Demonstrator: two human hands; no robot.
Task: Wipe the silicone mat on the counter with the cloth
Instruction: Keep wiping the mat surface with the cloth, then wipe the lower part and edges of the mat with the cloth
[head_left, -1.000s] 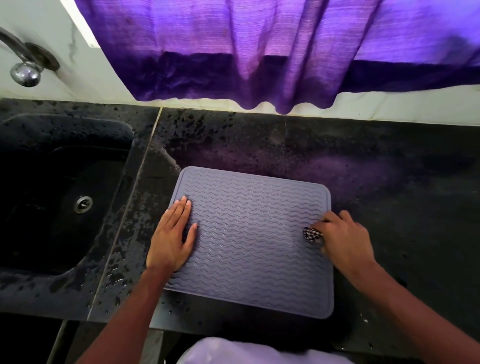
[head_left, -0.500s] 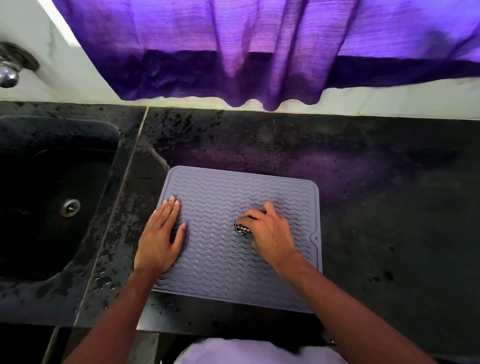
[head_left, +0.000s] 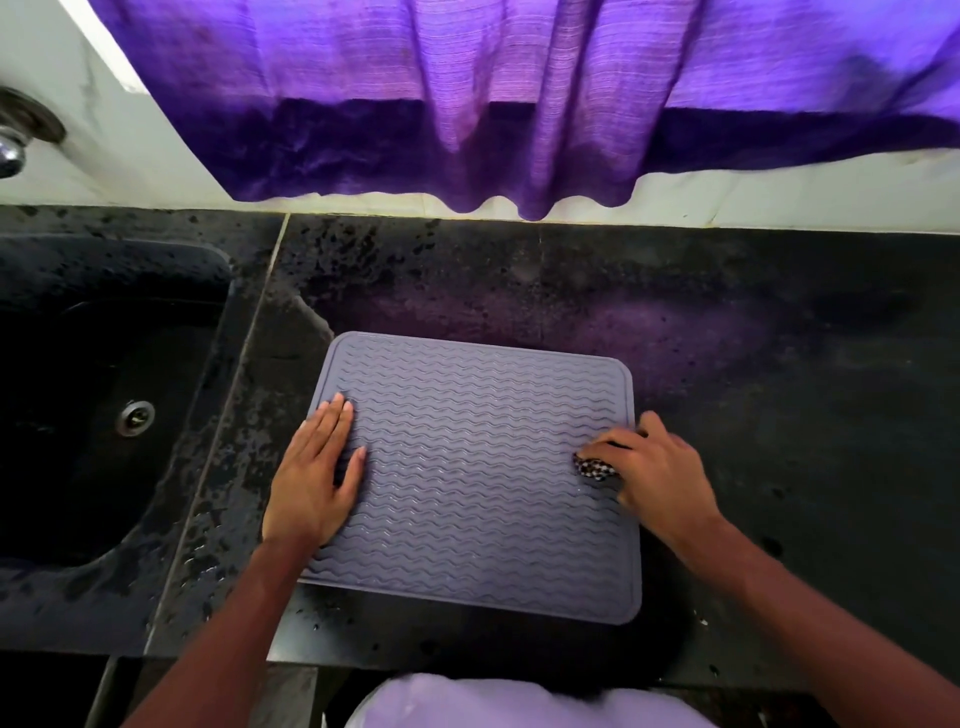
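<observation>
A grey silicone mat (head_left: 478, 467) with wavy ridges lies flat on the black counter (head_left: 779, 415). My left hand (head_left: 317, 478) rests flat on the mat's left edge, fingers together, pressing it down. My right hand (head_left: 660, 473) is at the mat's right edge, closed over a small black-and-white checked cloth (head_left: 595, 470). Only a bunched bit of the cloth shows under the fingers; it touches the mat.
A dark sink (head_left: 104, 405) with a metal drain (head_left: 135, 417) lies to the left, a tap (head_left: 10, 150) above it. Water spots cover the counter near the sink. A purple curtain (head_left: 519, 104) hangs over the white back wall. The counter's front edge is close to my body.
My right hand with the cloth swept from the mat's right edge to its middle and back to the right edge. The left hand stayed on the mat's left side.
</observation>
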